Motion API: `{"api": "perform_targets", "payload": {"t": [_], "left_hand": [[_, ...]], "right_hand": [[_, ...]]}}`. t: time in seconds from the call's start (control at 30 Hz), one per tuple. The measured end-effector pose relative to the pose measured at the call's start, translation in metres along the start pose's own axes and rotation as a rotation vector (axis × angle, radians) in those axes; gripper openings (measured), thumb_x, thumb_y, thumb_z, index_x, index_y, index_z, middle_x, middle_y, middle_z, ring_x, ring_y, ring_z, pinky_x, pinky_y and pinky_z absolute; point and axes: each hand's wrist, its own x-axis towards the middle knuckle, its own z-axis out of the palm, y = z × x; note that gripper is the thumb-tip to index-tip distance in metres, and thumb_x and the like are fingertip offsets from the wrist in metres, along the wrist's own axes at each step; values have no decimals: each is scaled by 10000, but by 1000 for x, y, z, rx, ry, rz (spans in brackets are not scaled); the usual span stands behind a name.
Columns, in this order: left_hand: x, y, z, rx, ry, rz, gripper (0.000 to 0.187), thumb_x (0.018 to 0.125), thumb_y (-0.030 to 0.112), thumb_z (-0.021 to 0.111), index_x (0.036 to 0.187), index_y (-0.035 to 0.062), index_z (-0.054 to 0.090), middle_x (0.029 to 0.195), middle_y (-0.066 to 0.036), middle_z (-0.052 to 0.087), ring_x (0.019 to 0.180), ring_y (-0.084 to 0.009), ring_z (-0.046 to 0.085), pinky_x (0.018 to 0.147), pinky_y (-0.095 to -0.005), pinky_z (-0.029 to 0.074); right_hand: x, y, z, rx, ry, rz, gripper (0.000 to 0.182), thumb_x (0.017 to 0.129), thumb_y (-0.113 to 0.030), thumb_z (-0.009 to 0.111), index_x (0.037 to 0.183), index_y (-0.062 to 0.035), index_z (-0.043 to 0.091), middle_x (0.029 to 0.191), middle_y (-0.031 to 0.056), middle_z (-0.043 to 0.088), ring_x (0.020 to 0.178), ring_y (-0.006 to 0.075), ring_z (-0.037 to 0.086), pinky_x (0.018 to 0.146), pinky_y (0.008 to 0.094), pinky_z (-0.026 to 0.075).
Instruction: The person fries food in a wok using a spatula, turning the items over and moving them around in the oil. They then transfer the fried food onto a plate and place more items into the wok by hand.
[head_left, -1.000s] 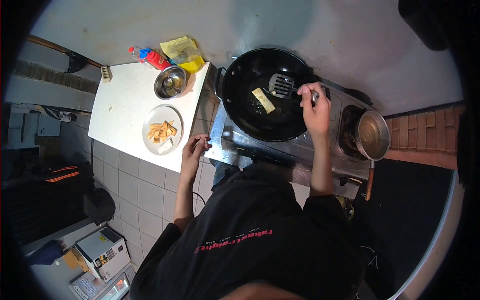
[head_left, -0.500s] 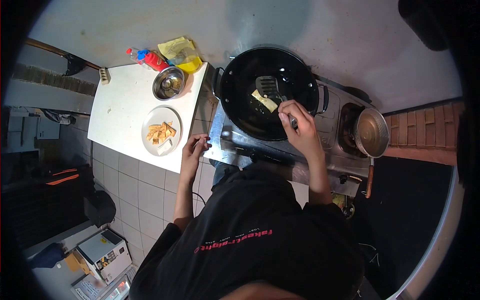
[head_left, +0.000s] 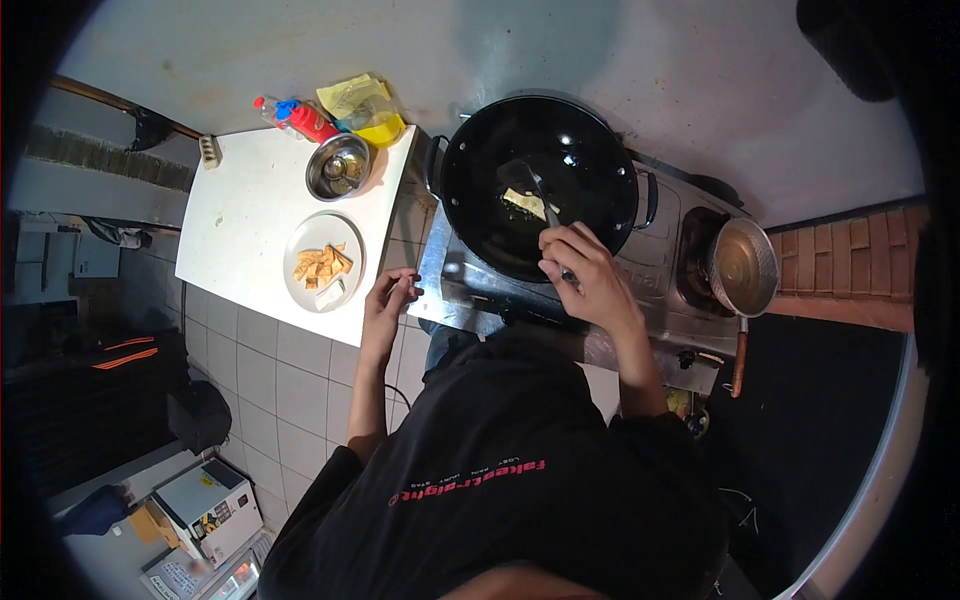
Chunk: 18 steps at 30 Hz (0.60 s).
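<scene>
My right hand point(head_left: 585, 268) is closed around the handle of a black slotted spatula point(head_left: 540, 182), which is turned nearly edge-on inside the black wok point(head_left: 480, 225). Beside the spatula, a pale, flat strip of food point(head_left: 524, 203) lies in a little bubbling oil at the wok's bottom. Loosely bent and holding nothing, my left hand point(head_left: 391, 294) hovers by the white table's edge, with its fingers slightly apart. Close to it is a plate point(head_left: 293, 250) bearing several browned food pieces point(head_left: 321, 264) and a white block point(head_left: 330, 293).
The wok rests on a metal gas stove point(head_left: 645, 270). On its right burner stands a saucepan point(head_left: 741, 266) with liquid, its wooden handle point(head_left: 740, 365) jutting toward me. The white table point(head_left: 235, 215) carries a steel bowl point(head_left: 318, 178), a red bottle point(head_left: 312, 123) and a yellow packet point(head_left: 376, 125).
My right hand has shifted slightly left and toward me, rolling the spatula from flat to nearly edge-on. More of the food strip's upper end now shows. My left hand stays put.
</scene>
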Motion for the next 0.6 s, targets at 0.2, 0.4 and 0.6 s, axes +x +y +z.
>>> {"api": "perform_targets", "payload": {"t": [0.2, 0.4, 0.6], "left_hand": [[1, 0, 1, -5, -2, -3, 242, 1005, 231, 508, 1120, 38, 598, 1068, -57, 610, 919, -143, 603, 882, -298, 480], [1, 3, 1, 2, -3, -1, 236, 1004, 223, 509, 1120, 38, 599, 1067, -58, 612, 918, -141, 602, 884, -302, 483], [2, 2, 3, 0, -9, 6, 240, 1003, 224, 511, 1119, 35, 601, 1068, -60, 614, 915, -138, 601, 886, -302, 482]], "right_hand": [[-9, 1, 5, 6, -31, 20, 111, 785, 1, 642, 878, 9, 583, 974, 90, 586, 848, 298, 530, 766, 388, 462], [-17, 2, 3, -2, 14, 16, 97, 789, -6, 635, 871, 9, 585, 990, 105, 588, 864, 306, 529, 772, 389, 463], [-21, 0, -3, -12, -16, 48, 106, 783, 2, 632, 882, 9, 597, 1013, 103, 594, 885, 305, 537, 789, 391, 469]]}}
